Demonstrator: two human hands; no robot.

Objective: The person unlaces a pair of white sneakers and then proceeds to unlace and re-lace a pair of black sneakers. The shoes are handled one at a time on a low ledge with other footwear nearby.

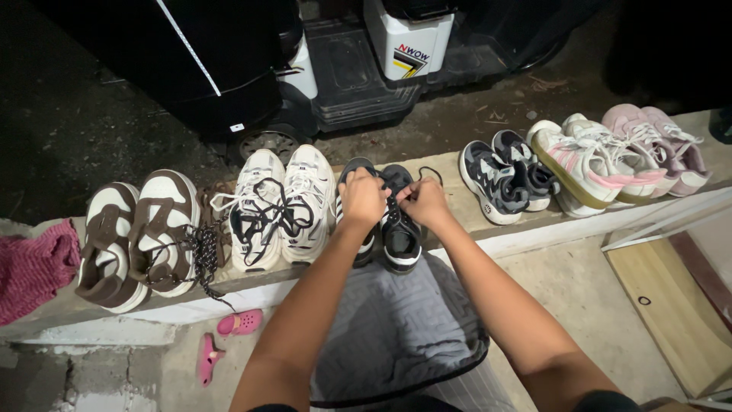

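A pair of black sneakers with white soles stands on a low concrete ledge, straight ahead of me. My left hand and my right hand are both above the pair, fingers pinched on its black laces. One lace loop sticks up past my right hand. The left shoe of the pair is mostly hidden under my left hand.
Along the ledge stand brown-and-white sneakers, white sneakers with dark laces, grey sneakers, white-and-pink sneakers and pink sneakers. A pink cloth lies far left. Small pink clogs lie below. A scooter is parked behind.
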